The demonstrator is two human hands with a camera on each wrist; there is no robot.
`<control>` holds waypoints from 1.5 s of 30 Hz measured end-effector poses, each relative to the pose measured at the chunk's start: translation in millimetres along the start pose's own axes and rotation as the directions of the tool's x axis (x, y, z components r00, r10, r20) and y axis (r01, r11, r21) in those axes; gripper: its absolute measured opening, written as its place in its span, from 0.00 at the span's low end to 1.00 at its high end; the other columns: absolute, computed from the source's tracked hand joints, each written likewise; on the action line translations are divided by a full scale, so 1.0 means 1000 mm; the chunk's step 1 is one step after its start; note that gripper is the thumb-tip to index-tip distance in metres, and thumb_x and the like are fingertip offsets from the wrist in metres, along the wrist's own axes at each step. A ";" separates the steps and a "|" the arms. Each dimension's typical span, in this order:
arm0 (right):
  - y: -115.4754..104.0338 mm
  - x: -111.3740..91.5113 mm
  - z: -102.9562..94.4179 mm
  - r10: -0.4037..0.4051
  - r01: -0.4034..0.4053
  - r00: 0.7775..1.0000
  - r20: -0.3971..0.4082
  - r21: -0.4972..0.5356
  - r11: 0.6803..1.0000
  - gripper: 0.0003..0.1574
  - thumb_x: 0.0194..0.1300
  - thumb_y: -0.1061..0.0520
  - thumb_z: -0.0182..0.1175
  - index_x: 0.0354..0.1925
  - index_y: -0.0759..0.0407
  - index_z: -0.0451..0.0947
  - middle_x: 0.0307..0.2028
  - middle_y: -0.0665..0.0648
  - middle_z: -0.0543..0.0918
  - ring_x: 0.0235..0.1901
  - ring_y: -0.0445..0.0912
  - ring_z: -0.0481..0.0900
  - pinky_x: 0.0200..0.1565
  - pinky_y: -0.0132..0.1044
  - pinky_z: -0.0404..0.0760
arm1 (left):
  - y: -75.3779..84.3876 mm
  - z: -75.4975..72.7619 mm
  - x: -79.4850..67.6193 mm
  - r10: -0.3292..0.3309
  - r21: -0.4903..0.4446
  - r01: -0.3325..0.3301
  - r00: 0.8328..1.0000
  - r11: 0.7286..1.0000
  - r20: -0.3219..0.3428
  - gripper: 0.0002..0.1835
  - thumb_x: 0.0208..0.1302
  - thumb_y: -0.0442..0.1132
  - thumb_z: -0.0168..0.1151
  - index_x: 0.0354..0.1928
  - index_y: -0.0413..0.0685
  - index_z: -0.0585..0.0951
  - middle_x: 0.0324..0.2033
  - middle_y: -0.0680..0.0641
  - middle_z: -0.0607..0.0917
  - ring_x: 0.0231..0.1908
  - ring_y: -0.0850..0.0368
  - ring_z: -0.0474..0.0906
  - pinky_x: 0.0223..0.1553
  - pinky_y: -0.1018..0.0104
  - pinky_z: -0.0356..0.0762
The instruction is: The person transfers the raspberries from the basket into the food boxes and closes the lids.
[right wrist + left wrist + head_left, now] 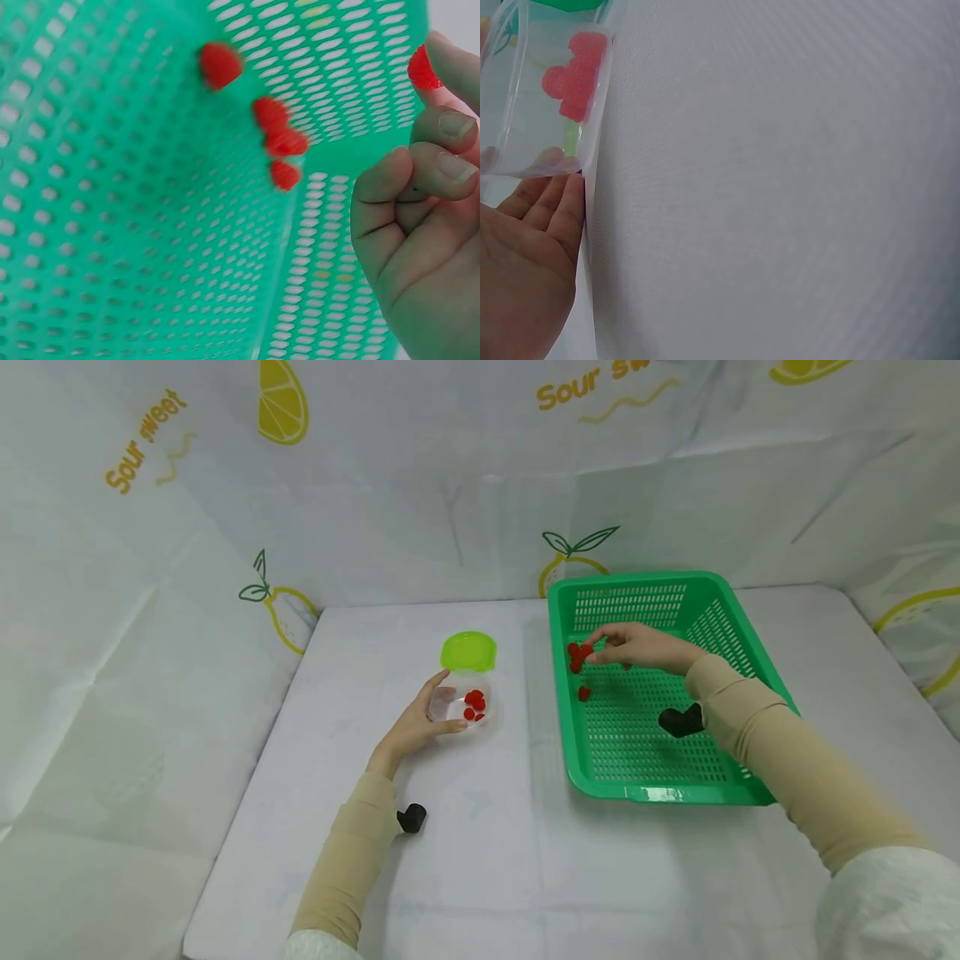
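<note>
My left hand (408, 732) holds a small clear plastic container (454, 710) by its left side, thumb at the near edge and fingers farther back. Several red raspberries (577, 75) lie in it; the left wrist view shows them through the wall. My right hand (647, 648) is above the green basket (567, 727) toward its far left part. Between thumb and finger it pinches one raspberry (424, 69), clearest in the right wrist view. Below that hand, several loose raspberries (285, 141) lie along the basket's left side.
A bright green lid (468, 652) extends behind the clear container on the white table (465, 860). The perforated basket, with raised walls, stands to the right of the container. Printed white sheeting (420, 527) rises behind the table.
</note>
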State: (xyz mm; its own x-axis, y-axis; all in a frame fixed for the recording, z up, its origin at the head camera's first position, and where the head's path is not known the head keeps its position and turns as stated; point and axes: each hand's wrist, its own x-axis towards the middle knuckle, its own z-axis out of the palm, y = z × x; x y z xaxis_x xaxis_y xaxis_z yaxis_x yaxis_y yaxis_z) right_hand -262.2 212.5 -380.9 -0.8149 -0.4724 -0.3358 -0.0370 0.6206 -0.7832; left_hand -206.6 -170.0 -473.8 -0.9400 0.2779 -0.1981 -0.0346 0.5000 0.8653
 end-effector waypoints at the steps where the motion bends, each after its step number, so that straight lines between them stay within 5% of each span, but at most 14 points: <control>1: -0.004 -0.001 0.000 -0.007 0.007 1.000 0.001 0.002 1.000 0.31 0.63 0.42 0.58 0.58 0.55 0.68 0.40 0.57 0.77 0.42 0.55 0.68 0.42 0.43 0.73 | 0.000 0.000 0.000 -0.003 0.002 0.003 1.000 1.000 0.001 0.51 0.44 0.58 0.72 0.67 0.81 0.51 0.64 0.55 0.68 0.68 0.52 0.57 0.65 0.41 0.58; 15: -0.047 0.006 0.004 -0.102 0.102 0.995 -0.009 0.051 0.993 0.27 0.61 0.39 0.59 0.54 0.49 0.71 0.22 0.49 0.70 0.38 0.49 0.73 0.44 0.41 0.73 | 0.010 -0.005 -0.005 -0.035 -0.026 0.037 0.998 0.999 0.061 0.51 0.51 0.47 0.70 0.72 0.67 0.48 0.67 0.47 0.64 0.69 0.47 0.55 0.66 0.41 0.56; 19: -0.060 0.012 0.013 -0.119 0.118 0.993 -0.001 0.115 0.986 0.26 0.60 0.40 0.59 0.53 0.47 0.71 0.21 0.50 0.66 0.30 0.46 0.71 0.41 0.40 0.73 | 0.007 -0.005 -0.005 -0.043 -0.029 0.045 0.997 0.999 0.056 0.51 0.50 0.48 0.71 0.71 0.71 0.48 0.66 0.49 0.65 0.69 0.48 0.55 0.66 0.42 0.56; 28: -0.094 0.038 0.043 -0.201 0.191 0.979 0.039 0.182 0.965 0.22 0.62 0.43 0.59 0.53 0.47 0.72 0.40 0.51 0.77 0.42 0.49 0.69 0.42 0.38 0.73 | -0.003 -0.004 -0.001 -0.009 -0.018 0.010 1.000 1.000 0.019 0.52 0.46 0.55 0.72 0.69 0.75 0.50 0.64 0.52 0.67 0.68 0.48 0.57 0.64 0.40 0.59; 38: -0.115 0.063 0.070 -0.256 0.221 0.964 0.079 0.303 0.927 0.19 0.64 0.51 0.58 0.53 0.51 0.72 0.27 0.51 0.73 0.30 0.47 0.69 0.37 0.33 0.73 | 0.000 -0.003 0.001 0.003 -0.044 -0.002 0.999 0.999 0.032 0.52 0.45 0.55 0.72 0.70 0.74 0.50 0.64 0.51 0.67 0.68 0.53 0.59 0.66 0.40 0.55; 45: -0.123 0.077 0.086 -0.260 0.211 0.956 0.135 0.295 0.932 0.20 0.66 0.53 0.55 0.54 0.58 0.72 0.35 0.49 0.78 0.32 0.47 0.68 0.34 0.32 0.71 | 0.000 -0.004 0.001 0.010 -0.048 -0.009 0.999 0.999 0.037 0.50 0.45 0.56 0.72 0.68 0.79 0.51 0.64 0.53 0.68 0.68 0.55 0.59 0.67 0.41 0.55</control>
State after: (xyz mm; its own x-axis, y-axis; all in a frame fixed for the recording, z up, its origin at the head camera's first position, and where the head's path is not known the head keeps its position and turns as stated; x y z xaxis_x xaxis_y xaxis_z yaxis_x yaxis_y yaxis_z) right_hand -270.4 46.0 -356.0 -0.6913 -0.6975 -0.1886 -0.0358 0.2937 -0.9552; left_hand -208.8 -172.7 -472.2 -0.9271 0.3132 -0.2061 -0.0427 0.4580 0.8879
